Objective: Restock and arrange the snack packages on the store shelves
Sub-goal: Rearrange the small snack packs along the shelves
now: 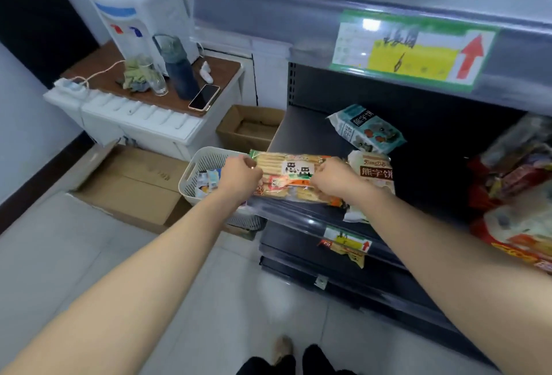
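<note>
Your left hand grips the left end of the long biscuit package, fingers curled over its top edge. Your right hand holds the right end the same way, fingers clamped on the wrapper. The package lies lengthwise along the front lip of the dark shelf, at its left front corner. You cannot tell whether it rests on the shelf or is held just above it.

Behind the package the shelf surface is bare back to the rear panel. To the right, a beige biscuit pack sits just beside your right wrist, with its lower end overhanging the front lip. A blue-grey pack lies further back and is tilted. The red packs are well apart at the far right.

A white basket with small packets in it stands just left of the shelf corner, under your left wrist. An open cardboard box lies behind it.
</note>
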The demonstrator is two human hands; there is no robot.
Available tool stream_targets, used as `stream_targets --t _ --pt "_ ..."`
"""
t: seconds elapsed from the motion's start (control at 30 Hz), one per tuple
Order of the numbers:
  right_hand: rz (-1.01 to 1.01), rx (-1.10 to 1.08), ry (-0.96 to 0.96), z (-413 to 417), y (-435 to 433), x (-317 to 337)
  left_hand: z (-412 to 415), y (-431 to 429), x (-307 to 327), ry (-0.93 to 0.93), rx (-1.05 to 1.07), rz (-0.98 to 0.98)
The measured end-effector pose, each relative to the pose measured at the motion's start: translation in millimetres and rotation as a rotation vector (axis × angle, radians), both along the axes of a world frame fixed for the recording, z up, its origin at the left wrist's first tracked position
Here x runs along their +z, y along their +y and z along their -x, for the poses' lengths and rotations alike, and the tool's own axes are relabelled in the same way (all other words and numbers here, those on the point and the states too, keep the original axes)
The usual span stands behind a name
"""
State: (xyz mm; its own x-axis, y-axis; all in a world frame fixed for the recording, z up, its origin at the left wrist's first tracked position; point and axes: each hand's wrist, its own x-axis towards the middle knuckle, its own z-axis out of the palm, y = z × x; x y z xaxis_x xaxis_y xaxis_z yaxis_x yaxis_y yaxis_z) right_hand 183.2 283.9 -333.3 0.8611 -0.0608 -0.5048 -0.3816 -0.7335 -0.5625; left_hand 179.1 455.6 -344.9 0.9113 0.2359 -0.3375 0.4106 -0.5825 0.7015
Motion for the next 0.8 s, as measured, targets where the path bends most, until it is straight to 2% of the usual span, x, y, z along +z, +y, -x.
stream_targets --t 0.13,0.23,0.47,0.57,0.8 --pt "-0.177 -0.234 0.242 6 5 -16 -31 -2 -6 0.009 -0.388 -0.163" --pt "-0.321 -0.342 0.268 2 2 -22 -53 -6 -13 0.096 -0.618 -0.357" --pt "-0.611 -0.518 0.318 2 12 -16 -76 -11 -20 0.163 -0.608 -0.653" --pt "-0.773 -0.557 0.313 2 19 -19 -77 -2 -19 0.163 -0.574 -0.571" --pt "-0.985 -0.601 0.21 8 29 -11 -34 16 -4 0.111 -0.209 -0.047"
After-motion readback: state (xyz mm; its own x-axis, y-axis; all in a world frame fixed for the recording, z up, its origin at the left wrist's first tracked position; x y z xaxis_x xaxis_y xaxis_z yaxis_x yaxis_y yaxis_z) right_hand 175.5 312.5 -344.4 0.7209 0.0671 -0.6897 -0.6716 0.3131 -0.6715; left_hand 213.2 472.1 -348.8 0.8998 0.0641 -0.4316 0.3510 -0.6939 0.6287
